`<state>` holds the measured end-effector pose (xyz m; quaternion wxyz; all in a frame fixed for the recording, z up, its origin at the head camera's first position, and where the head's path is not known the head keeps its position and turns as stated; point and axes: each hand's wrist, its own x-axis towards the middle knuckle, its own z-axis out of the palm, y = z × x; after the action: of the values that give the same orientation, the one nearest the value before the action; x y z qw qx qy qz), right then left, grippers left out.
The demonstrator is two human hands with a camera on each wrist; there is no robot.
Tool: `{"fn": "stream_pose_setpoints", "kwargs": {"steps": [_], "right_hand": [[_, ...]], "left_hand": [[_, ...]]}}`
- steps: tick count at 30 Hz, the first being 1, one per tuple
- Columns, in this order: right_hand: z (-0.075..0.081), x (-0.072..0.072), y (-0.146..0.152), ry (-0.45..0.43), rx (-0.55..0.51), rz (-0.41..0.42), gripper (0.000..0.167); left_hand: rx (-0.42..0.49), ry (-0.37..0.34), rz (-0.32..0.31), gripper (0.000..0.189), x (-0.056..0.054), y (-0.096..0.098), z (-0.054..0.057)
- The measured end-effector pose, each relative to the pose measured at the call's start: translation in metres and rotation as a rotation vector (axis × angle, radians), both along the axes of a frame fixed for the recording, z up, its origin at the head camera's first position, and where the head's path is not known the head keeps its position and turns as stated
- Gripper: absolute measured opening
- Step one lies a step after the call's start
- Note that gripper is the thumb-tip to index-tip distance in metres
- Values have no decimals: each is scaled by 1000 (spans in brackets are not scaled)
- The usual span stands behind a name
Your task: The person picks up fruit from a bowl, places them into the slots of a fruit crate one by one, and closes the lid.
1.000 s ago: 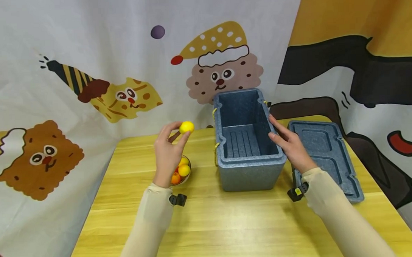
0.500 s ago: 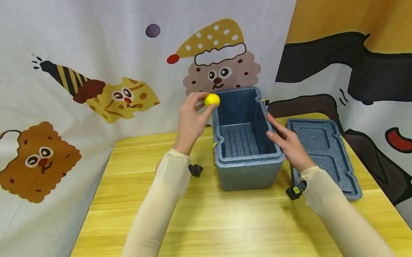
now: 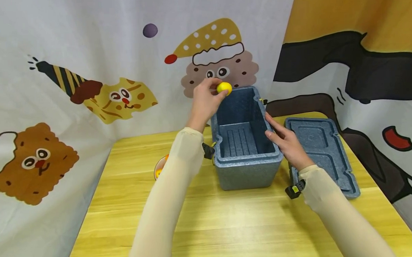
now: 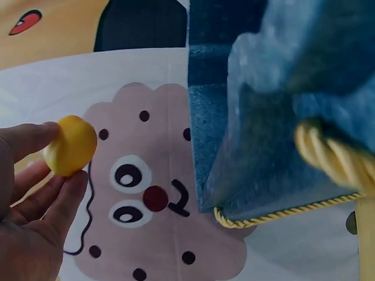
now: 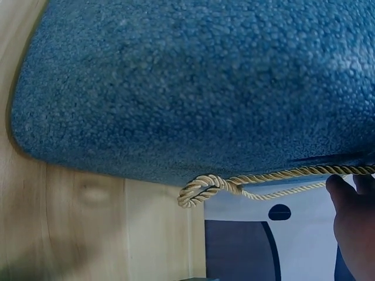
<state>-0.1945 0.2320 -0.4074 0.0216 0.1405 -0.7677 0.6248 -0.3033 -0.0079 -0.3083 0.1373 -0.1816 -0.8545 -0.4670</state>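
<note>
My left hand (image 3: 206,102) is raised over the far left part of a grey-blue foam box (image 3: 250,176), pinching a small lemon (image 3: 224,89) between thumb and fingertips. In the left wrist view, the lemon (image 4: 71,146) is beside the box's rim, in front of the printed backdrop. My right hand (image 3: 290,143) rests along the box's right rim with its fingers extended. In the right wrist view, part of that hand (image 5: 357,219) shows at the edge by the yellow rope (image 5: 293,174). Inside the box, the visible ribbed floor (image 3: 240,139) is bare.
A bowl (image 3: 156,172) with orange and yellow fruit stands left of the box, mostly hidden by my left sleeve. The box's lid (image 3: 321,154) lies to its right on the wooden table (image 3: 209,226). Behind hangs a cartoon-printed cloth (image 3: 100,34).
My left hand has carried the lemon rightward and away from me, from beside the bowl to over the box. My right hand stays on the rim.
</note>
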Motion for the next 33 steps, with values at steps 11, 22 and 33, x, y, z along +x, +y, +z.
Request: {"fn": "stream_pose_setpoints", "kwargs": {"steps": [11, 22, 33], "right_hand": [[-1, 0, 0, -6, 20, 3, 56], [-2, 1, 1, -22, 20, -10, 56], [-1, 0, 3, -3, 6, -3, 56]], "left_hand": [[-203, -196, 44, 32, -24, 12, -4], [-288, -229, 39, 32, -31, 21, -5], [-300, -266, 70, 43, -35, 20, -1]]}}
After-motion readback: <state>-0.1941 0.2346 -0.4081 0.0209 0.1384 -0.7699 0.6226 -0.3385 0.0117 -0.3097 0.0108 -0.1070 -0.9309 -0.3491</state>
